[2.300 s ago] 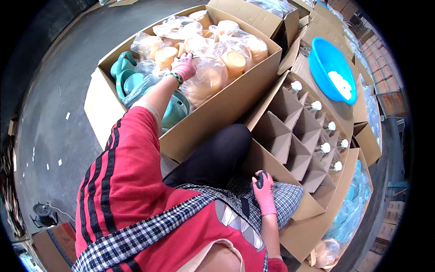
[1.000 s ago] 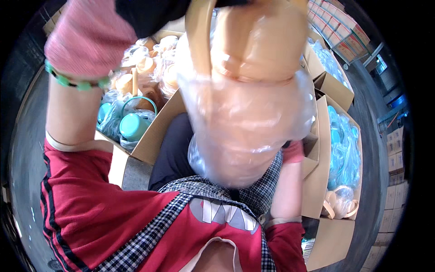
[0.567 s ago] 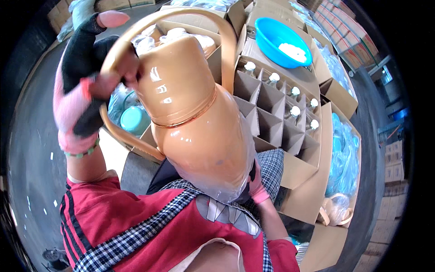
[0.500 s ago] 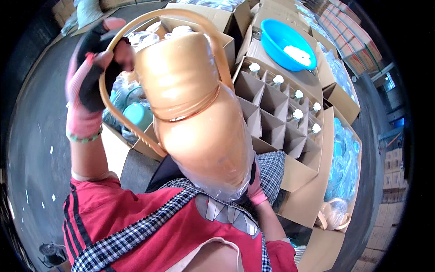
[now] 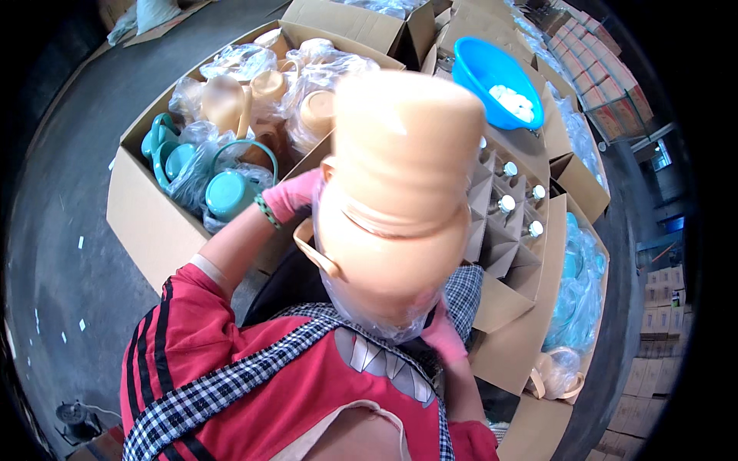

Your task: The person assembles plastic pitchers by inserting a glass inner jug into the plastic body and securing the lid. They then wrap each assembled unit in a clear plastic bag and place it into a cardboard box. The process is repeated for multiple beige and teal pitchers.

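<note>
A large peach-coloured plastic thermos flask is tilted close in front of me, its wide cup-like top blurred and its lower part in clear plastic film. My left hand, in a pink glove, holds its left side, with the fingers hidden behind the body. Low on the right, my right hand supports it near the base; most of its fingers are out of sight. The flask's loop handle shows only in part at its left.
A carton at left holds peach and teal flasks in film. Behind the flask at right stands a divided carton with several white-capped glass bottles. A blue basin of small white pieces sits beyond; another carton holds teal bagged parts.
My left hand has let go of the loop handle and come down to the flask's side. The handle has swung down, and the flask has shifted right and closer to upright.
</note>
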